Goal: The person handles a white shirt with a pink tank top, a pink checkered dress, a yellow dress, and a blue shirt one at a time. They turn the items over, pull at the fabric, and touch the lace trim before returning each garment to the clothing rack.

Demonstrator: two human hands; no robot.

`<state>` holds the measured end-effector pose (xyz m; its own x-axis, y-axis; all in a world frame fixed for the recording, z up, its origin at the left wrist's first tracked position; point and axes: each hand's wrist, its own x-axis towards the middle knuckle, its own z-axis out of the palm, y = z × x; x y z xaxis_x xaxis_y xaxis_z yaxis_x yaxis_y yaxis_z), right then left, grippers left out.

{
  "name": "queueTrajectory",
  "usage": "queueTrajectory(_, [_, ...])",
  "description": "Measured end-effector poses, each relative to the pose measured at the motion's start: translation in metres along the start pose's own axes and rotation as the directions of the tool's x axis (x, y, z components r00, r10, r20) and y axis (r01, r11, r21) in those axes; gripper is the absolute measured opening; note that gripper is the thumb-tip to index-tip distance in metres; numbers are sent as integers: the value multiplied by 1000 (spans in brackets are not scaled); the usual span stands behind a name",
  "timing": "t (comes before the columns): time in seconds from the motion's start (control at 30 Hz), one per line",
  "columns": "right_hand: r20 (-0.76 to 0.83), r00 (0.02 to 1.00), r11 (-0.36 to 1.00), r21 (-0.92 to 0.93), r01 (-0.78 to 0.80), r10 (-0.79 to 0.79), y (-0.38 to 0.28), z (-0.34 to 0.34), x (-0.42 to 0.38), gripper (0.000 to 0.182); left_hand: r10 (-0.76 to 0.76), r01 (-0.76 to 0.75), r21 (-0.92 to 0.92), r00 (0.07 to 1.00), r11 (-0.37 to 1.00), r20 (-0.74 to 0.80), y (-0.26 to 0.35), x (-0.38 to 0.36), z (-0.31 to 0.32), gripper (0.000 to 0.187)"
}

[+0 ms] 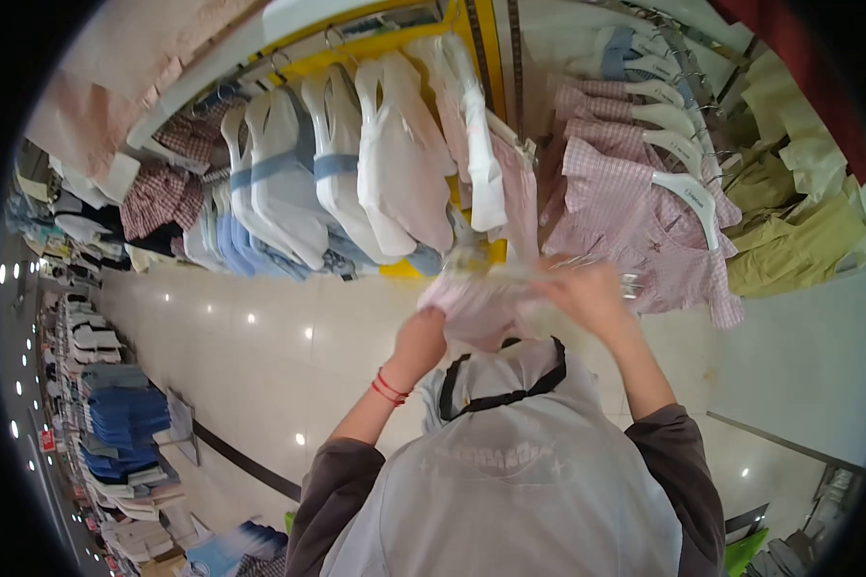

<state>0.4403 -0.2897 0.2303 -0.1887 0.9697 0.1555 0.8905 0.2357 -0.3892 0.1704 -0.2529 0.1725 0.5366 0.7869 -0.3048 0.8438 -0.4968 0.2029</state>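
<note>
My left hand [421,338], with red cords around its wrist, is closed on the edge of a pale pink garment [481,313] in front of my chest. My right hand [589,296] is closed at the garment's upper right, on a blurred pale bar that looks like a hanger [510,273]. Shiny metal shows beside the right fingers. Motion smears the garment's top, so how it joins the hanger is unclear. Just beyond the right hand hangs a pink checked blouse [635,216] on a white hanger [691,197].
White and pale pink tops [394,154] hang on a rail ahead, beside a yellow frame [491,58]. Olive garments [799,240] hang at the far right. Folded jeans [125,423] are stacked at the left, across the shiny tiled floor [250,356].
</note>
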Motion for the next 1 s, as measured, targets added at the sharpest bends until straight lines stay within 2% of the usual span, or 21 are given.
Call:
queueTrajectory(0.03, [-174,984,997,75,-16,29,8,-4,-3,28,20,-31,-46,976,998,-216,8,-8,-17,21])
queueTrajectory(0.07, [-343,937,988,151,-19,70,16,-8,-5,28,90,-102,-15,930,995,-355,21,-20,-37,18])
queueTrajectory(0.1, [-354,924,974,219,-66,143,24,-12,-10,29,158,-165,30,859,986,-487,32,-29,-55,16])
queueTrajectory(0.17, [-363,887,924,350,-154,285,35,-20,-15,32,235,-223,96,770,970,-593,49,-43,-74,14])
queueTrajectory(0.2, [-384,874,899,420,-122,298,36,-23,-15,32,272,-246,132,718,960,-641,56,-48,-79,14])
queueTrajectory(0.27, [-416,847,833,550,-57,332,35,-26,-15,33,328,-279,188,638,942,-697,65,-55,-80,16])
queueTrajectory(0.3, [-366,837,763,640,-91,407,34,-25,-16,33,355,-293,216,594,931,-722,69,-59,-81,17])
queueTrajectory(0.4, [-418,820,739,673,-10,391,40,-20,-13,34,384,-349,212,557,913,-737,80,-67,-91,22])
queueTrajectory(0.5, [-408,818,732,681,-23,405,43,-20,-12,35,422,-369,259,486,893,-765,80,-68,-93,24])
queueTrajectory(0.6, [-432,809,702,711,34,399,37,-23,-6,35,463,-377,309,443,873,-768,77,-70,-93,24])
queueTrajectory(0.7, [-433,822,705,707,54,371,39,-23,-5,34,468,-385,308,446,870,-763,76,-70,-92,23])
queueTrajectory(0.8, [-407,825,611,786,97,392,30,-23,-2,33,431,-452,213,462,866,-775,71,-65,-91,28])
queueTrajectory(0.87, [-317,883,582,811,63,346,20,-30,-4,34,262,-396,55,490,917,-832,61,-57,-94,33])
queueTrajectory(0.9, [-273,906,568,822,45,323,16,-32,-4,35,134,-429,-133,538,893,-832,56,-50,-95,35])
queueTrajectory(0.93, [-278,920,613,788,54,277,13,-32,-2,36,5,-453,-315,577,834,-817,51,-44,-96,38])
queueTrajectory(0.97, [-280,931,655,753,63,232,11,-30,0,36,-139,-492,-573,668,655,-731,48,-35,-93,39])
queueTrajectory(1.0, [-279,942,694,716,74,188,7,-29,3,37,-97,-461,-652,768,602,-633,44,-32,-94,36])
